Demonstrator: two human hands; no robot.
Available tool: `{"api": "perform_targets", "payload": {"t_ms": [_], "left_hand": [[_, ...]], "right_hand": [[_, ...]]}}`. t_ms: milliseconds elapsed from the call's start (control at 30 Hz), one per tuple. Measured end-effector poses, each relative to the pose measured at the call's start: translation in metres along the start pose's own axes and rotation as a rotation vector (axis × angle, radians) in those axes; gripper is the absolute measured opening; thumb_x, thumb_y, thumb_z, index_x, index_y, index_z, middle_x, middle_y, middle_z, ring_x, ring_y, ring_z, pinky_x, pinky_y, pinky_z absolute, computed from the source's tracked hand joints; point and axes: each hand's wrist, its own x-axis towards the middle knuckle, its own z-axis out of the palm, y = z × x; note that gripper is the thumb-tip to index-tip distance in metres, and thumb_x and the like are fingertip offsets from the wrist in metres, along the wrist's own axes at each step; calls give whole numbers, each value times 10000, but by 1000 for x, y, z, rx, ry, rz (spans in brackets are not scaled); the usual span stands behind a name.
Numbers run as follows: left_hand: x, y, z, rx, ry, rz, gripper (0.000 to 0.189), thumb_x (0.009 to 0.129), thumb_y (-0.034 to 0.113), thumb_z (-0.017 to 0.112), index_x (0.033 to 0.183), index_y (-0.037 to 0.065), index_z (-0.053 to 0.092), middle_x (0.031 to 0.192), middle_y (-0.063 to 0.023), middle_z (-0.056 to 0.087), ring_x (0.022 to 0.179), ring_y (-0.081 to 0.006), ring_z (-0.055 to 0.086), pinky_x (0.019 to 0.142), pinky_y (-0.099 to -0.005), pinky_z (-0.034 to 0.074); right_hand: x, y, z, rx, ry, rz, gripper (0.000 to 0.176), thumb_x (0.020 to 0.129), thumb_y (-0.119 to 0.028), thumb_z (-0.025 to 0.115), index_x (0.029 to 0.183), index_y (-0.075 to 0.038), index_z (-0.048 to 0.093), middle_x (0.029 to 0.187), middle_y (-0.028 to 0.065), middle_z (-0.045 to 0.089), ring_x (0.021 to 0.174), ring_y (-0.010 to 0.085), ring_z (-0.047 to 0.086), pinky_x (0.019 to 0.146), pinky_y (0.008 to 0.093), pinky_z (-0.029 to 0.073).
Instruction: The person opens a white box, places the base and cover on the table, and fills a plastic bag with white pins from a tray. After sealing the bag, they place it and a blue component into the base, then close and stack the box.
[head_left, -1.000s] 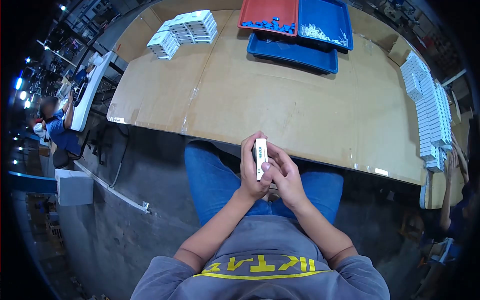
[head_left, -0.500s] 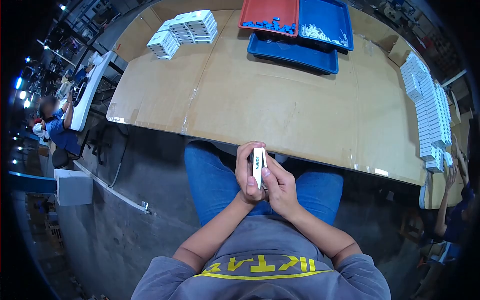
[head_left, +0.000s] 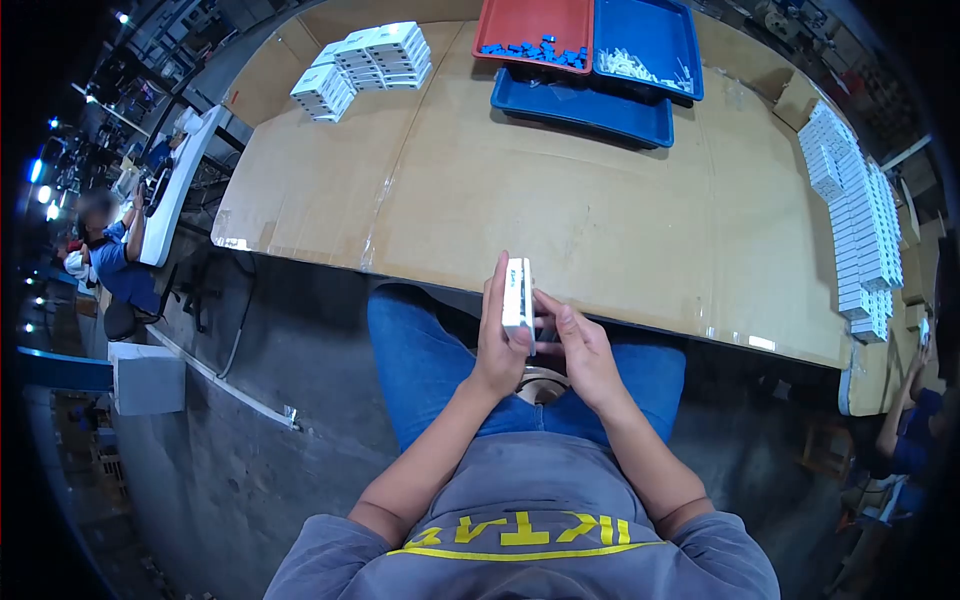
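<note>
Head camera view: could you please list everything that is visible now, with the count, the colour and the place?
White piece: one, in left hand
Stacked pieces: many, white, table's far left
Piled pieces: many, white, right edge
Red tray: one, far side
Small blue parts: many, in red tray
Blue tray: one, right of red tray
Small white parts: many, in blue tray
Lower blue tray: one, nearer the person
Table: one, brown top, ahead
Co-workers: one in blue at left, one in dark blue at right; others unclear
Jeans: blue, below table edge
Shirt: grey, yellow print
Left hand: one, holding white piece
Right hand: one, beside it; grip unclear
</note>
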Motion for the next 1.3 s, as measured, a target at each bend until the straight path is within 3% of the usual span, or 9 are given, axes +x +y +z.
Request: {"api": "perform_targets", "payload": {"t_ms": [233,333,667,867,967,1000,1167,1267,1300], "left_hand": [[2,34,9,-872,37,-703,663,1114,567,314,1560,88,417,1338,-122,637,1219,-249,645,1051,-403,533],[-1,42,7,-880,-43,-895,641,1110,584,309,1492,96,473,1333,-117,636,1214,-246,648,1008,-398,556],[-5,47,12,-838,-48,-893,607,1101,599,356,1435,116,508,1253,-84,659,1120,-199,678,905,-347,585],[-6,45,11,-825,-65,-883,631,1102,613,326,1445,116,509,1267,-71,656,1158,-189,656,954,-370,557],[-2,53,12,-838,-133,-848,714,1097,640,279,1553,106,405,1408,-89,576,1294,-201,572,1063,-405,480],[-3,52,18,-719,-148,-718,801,1089,668,214,1645,91,241,1548,-94,451,1414,-226,465,1145,-409,390],[-9,11,32,-269,-267,-363,873,1097,363,551,1670,41,-22,1628,-186,307,1483,-300,378,1198,-411,344],[-6,7,31,-460,-93,-425,824,1065,212,619,1654,3,83,1567,-171,402,1432,-259,440,1176,-380,373],[-3,6,26,-422,-77,-440,627,1094,264,560,1599,25,275,1466,-121,514,1348,-183,517,1136,-354,424]], "right_hand": [[-2,-10,-17,-810,-3,-708,867,769,-348,836,1535,-101,512,1592,262,399,1459,439,430,1208,645,282],[5,-1,-29,-823,-105,-752,819,779,-359,831,1503,-99,552,1556,256,457,1422,419,486,1192,643,320],[20,17,-31,-776,-17,-1058,755,793,-441,831,1328,58,647,1369,298,617,1228,470,644,1039,522,532],[19,21,-34,-739,-30,-1042,737,876,-471,775,1340,83,632,1364,311,619,1252,452,639,1042,488,532],[20,38,-27,-445,140,-858,746,971,-537,677,1376,86,609,1373,299,622,1260,417,642,1060,442,517],[18,34,-24,-368,177,-737,743,1068,-561,504,1410,94,578,1408,265,614,1288,355,625,1096,400,481],[18,34,-19,21,176,-334,640,1147,-443,343,1435,88,555,1462,206,586,1367,283,550,1164,381,397],[16,26,-23,-209,119,-394,604,1154,-406,337,1449,78,547,1499,205,549,1392,284,524,1171,383,387],[13,22,-25,-256,87,-411,519,1121,-318,443,1463,58,541,1548,215,499,1417,315,507,1181,395,380]]}}
